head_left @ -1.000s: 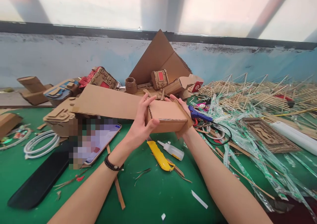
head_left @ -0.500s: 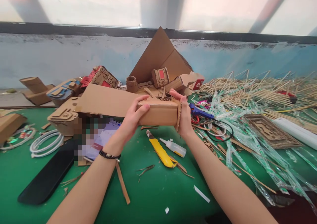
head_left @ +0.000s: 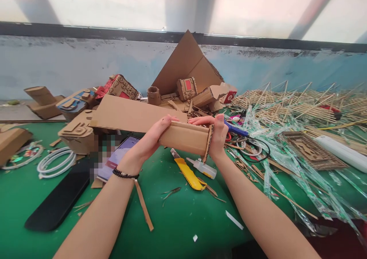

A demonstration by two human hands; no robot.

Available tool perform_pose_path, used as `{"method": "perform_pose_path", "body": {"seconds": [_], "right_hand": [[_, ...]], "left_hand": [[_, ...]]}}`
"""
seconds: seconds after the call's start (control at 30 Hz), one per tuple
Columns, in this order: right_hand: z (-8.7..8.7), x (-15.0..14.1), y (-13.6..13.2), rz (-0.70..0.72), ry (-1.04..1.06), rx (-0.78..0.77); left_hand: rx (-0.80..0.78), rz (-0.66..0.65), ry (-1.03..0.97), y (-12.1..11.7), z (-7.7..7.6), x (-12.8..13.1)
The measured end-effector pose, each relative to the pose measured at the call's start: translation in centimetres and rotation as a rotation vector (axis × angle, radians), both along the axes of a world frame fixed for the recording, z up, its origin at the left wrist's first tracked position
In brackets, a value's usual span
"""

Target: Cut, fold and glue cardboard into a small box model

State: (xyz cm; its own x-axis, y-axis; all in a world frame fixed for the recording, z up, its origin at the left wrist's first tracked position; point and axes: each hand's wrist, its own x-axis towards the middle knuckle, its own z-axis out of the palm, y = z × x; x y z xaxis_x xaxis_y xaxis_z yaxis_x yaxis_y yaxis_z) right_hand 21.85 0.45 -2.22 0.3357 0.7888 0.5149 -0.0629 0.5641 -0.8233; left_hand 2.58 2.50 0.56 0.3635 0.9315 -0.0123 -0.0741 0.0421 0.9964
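Note:
Between my two hands a small cardboard box [head_left: 185, 137] is held above the green table, tilted a little down to the right. My left hand [head_left: 159, 131] grips its left end, thumb on the top edge and fingers mostly hidden behind. Against the right end, where a flat cardboard end piece [head_left: 210, 140] sticks out past the box, my right hand [head_left: 216, 135] presses with its fingers reaching over the back. Below the box lie a yellow utility knife [head_left: 189, 174], blade out, and a clear glue bottle [head_left: 203, 168].
A long cardboard sheet [head_left: 123, 114] lies behind my left hand. Left are a phone [head_left: 116, 159], a black flat object [head_left: 59, 199] and coiled white tubing [head_left: 56, 162]. Right are a blue glue gun [head_left: 236, 129], plastic wrapping and wooden sticks [head_left: 272, 102]. Cardboard models stand along the wall.
The box has turned so its long side faces me, then tipped down at the right. My right hand has shifted from underneath to the end piece, its fingers now folded over the back.

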Motion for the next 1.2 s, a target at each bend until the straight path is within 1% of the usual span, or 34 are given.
{"method": "perform_pose_path", "body": {"seconds": [0.1,0.17,0.23,0.3,0.4,0.67,0.83,0.93,1.0,1.07,1.13,1.2], "right_hand": [[0.2,-0.1,-0.3,0.042,0.027,0.002],[0.3,-0.1,-0.3,0.043,0.018,0.040],[0.3,0.0,-0.2,0.028,-0.002,0.092],[0.3,0.2,-0.1,0.046,-0.018,0.111],[0.2,0.4,0.0,0.107,-0.017,0.076],[-0.3,0.3,0.2,0.172,0.042,0.029],[-0.6,0.5,0.7,0.222,0.110,-0.036],[-0.4,1.0,1.2,0.261,0.119,-0.090],[-0.2,1.8,1.7,0.271,0.141,-0.137],[-0.3,2.8,2.3,0.256,0.208,-0.177],[-0.7,3.8,3.0,0.249,0.290,-0.219],[-1.4,4.5,3.4,0.265,0.353,-0.287]], "left_hand": [[0.049,0.027,-0.063,-0.6,0.4,0.6],[0.075,0.024,-0.088,-1.0,0.5,1.0],[0.088,0.018,-0.089,-1.2,0.5,1.5],[0.081,0.027,-0.086,-1.4,0.3,1.9],[0.042,0.048,-0.094,-1.4,0.1,2.2],[0.015,0.069,-0.095,-1.0,-0.3,2.3],[-0.051,0.109,-0.122,-0.8,-0.6,2.4],[-0.072,0.076,-0.162,-0.8,-0.4,2.3],[-0.040,0.029,-0.200,-0.9,-0.2,2.3],[0.047,-0.014,-0.223,-1.1,-0.1,2.3],[0.161,-0.057,-0.178,-1.1,-0.2,2.3],[0.247,-0.053,-0.089,-1.0,-0.6,2.3]]}}
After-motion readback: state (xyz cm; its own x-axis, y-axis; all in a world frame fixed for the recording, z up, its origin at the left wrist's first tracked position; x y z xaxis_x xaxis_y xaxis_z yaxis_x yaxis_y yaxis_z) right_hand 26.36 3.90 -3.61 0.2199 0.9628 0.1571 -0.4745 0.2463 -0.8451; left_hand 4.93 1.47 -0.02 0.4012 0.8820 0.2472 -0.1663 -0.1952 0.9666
